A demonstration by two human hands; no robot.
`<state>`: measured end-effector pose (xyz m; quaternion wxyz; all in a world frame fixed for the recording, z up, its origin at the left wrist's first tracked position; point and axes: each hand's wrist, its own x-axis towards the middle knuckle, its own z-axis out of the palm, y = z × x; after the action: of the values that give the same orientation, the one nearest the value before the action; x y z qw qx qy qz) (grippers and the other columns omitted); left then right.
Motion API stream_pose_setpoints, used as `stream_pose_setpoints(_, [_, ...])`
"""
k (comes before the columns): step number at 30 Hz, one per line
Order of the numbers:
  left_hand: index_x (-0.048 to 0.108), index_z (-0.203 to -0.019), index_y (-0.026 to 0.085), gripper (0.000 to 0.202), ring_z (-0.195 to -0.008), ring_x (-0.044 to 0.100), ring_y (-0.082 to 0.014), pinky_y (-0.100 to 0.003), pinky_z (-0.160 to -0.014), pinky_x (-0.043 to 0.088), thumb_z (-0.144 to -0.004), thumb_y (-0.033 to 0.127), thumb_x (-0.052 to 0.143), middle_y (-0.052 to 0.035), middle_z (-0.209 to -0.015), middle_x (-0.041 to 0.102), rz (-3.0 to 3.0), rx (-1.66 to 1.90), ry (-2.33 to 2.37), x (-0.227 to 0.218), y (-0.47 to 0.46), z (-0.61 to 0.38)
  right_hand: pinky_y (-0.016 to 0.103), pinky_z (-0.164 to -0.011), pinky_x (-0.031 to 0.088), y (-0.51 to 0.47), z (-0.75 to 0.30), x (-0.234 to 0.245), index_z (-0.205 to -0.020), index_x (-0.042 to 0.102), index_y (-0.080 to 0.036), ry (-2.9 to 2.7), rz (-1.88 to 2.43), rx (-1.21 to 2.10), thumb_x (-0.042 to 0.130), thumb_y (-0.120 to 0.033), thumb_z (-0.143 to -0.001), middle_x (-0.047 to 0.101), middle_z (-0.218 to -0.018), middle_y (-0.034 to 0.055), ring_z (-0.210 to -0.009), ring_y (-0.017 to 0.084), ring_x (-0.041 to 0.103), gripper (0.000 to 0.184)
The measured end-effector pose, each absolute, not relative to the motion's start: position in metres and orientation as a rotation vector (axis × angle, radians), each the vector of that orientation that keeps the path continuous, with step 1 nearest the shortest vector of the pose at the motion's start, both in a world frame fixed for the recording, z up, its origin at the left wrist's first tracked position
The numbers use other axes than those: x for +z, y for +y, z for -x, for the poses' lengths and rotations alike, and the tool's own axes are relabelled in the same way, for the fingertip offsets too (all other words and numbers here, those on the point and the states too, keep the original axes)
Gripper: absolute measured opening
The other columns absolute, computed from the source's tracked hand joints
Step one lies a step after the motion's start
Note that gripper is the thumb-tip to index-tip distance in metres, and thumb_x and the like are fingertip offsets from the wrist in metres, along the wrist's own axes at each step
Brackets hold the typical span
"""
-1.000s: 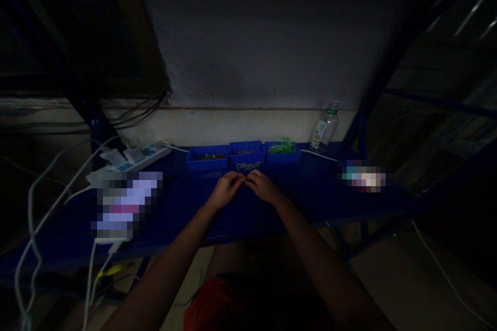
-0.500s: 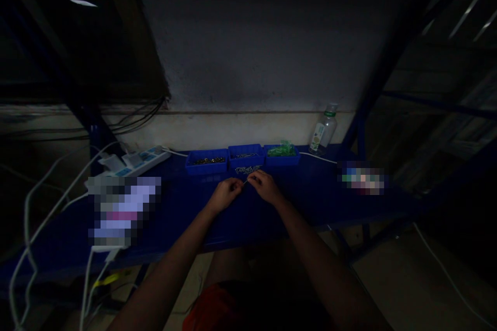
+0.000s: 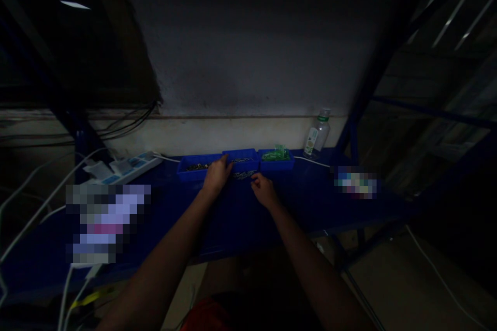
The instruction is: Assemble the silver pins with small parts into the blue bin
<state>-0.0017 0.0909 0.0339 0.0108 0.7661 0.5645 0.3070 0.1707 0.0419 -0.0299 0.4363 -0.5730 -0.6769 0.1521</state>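
Note:
My left hand (image 3: 218, 177) is at the right end of the left blue bin (image 3: 186, 172), which holds small brass-coloured pieces. Its thumb stands apart from the fingers, and I see nothing held in it; some fingertips are hidden. To the right, my right hand (image 3: 264, 189) is just above the table with its fingers curled together. Whatever may be between those fingertips is too small and dark to make out. Close to them lies a loose pile of thin silvery metal pieces (image 3: 244, 175), in front of the middle blue bin (image 3: 252, 164), which holds similar pieces.
A third blue bin (image 3: 285, 165) holds green plastic pieces. A clear bottle (image 3: 316, 137) stands behind it by the wall. At left are a white power strip (image 3: 135, 166) with cables and a blurred-out item (image 3: 112, 222); another blurred item (image 3: 356, 182) lies right on the blue table (image 3: 240, 227).
My hands were close together over the table, fingertips pinching a thin piece between them. They have parted: the left moved forward to the left bin, the right stayed near the pile. The view shifted slightly.

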Motion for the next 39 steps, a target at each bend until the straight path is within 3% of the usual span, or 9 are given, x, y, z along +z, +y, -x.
stream_pose_setpoints(5, [0.06, -0.091, 0.016, 0.033, -0.083, 0.06, -0.0207, -0.026, -0.073, 0.043, -0.082, 0.042, 0.04, -0.0107, -0.087, 0.065, -2.426, 0.485, 1.916, 0.011, 0.07, 0.003, 0.021, -0.063, 0.039, 0.04, -0.169, -0.028, -0.093, 0.054, -0.02, -1.714, 1.451, 0.385, 0.047, -0.018, -0.076, 0.059, -0.071, -0.0006, -0.066, 0.012, 0.054, 0.018])
stream_pose_setpoints(12, [0.061, -0.087, 0.016, 0.036, -0.084, 0.06, -0.0255, -0.031, -0.07, 0.045, -0.078, 0.046, 0.043, -0.0137, -0.089, 0.064, -2.324, 0.366, 2.053, 0.006, 0.082, -0.003, 0.02, -0.062, 0.04, 0.039, -0.169, -0.028, -0.089, 0.056, -0.021, -1.717, 1.455, 0.416, 0.048, -0.018, -0.076, 0.06, -0.07, -0.0017, -0.064, 0.01, 0.055, 0.016])
stream_pose_setpoints(19, [0.061, -0.086, 0.014, 0.026, -0.085, 0.06, -0.0218, -0.027, -0.072, 0.044, -0.079, 0.032, 0.044, -0.0146, -0.089, 0.064, -2.252, 0.391, 2.029, 0.004, 0.09, 0.002, 0.02, -0.062, 0.04, 0.039, -0.169, -0.028, -0.084, 0.058, -0.02, -1.735, 1.438, 0.404, 0.048, -0.017, -0.075, 0.062, -0.073, -0.0005, -0.065, 0.01, 0.056, 0.013])
stream_pose_setpoints(27, [0.059, -0.085, 0.013, 0.024, -0.083, 0.061, -0.0247, -0.029, -0.07, 0.044, -0.077, 0.031, 0.044, -0.0162, -0.088, 0.064, -2.182, 0.405, 2.088, 0.002, 0.087, -0.001, 0.019, -0.062, 0.04, 0.037, -0.169, -0.026, -0.081, 0.058, -0.02, -1.75, 1.427, 0.407, 0.047, -0.017, -0.076, 0.063, -0.073, -0.0003, -0.065, 0.01, 0.056, 0.012])
stream_pose_setpoints(35, [0.052, -0.089, 0.016, 0.027, -0.082, 0.057, -0.02, -0.029, -0.072, 0.041, -0.085, 0.033, 0.033, -0.0121, -0.093, 0.058, -2.291, 0.912, 1.851, 0.005, 0.059, 0.009, 0.02, -0.062, 0.039, 0.038, -0.167, -0.028, -0.089, 0.057, -0.021, -1.805, 1.419, 0.375, 0.047, -0.024, -0.079, 0.062, -0.074, 0.0006, -0.068, 0.012, 0.056, 0.014])
stream_pose_setpoints(39, [0.05, -0.087, 0.019, 0.022, -0.073, 0.057, -0.0161, -0.024, -0.066, 0.04, -0.086, 0.033, 0.033, -0.0048, -0.08, 0.06, -2.385, 0.853, 1.45, 0.0, 0.041, 0.011, 0.02, -0.062, 0.039, 0.031, -0.164, -0.023, -0.097, 0.055, -0.023, -1.883, 1.382, 0.386, 0.05, -0.031, -0.079, 0.061, -0.073, -0.0003, -0.068, 0.012, 0.056, 0.021])
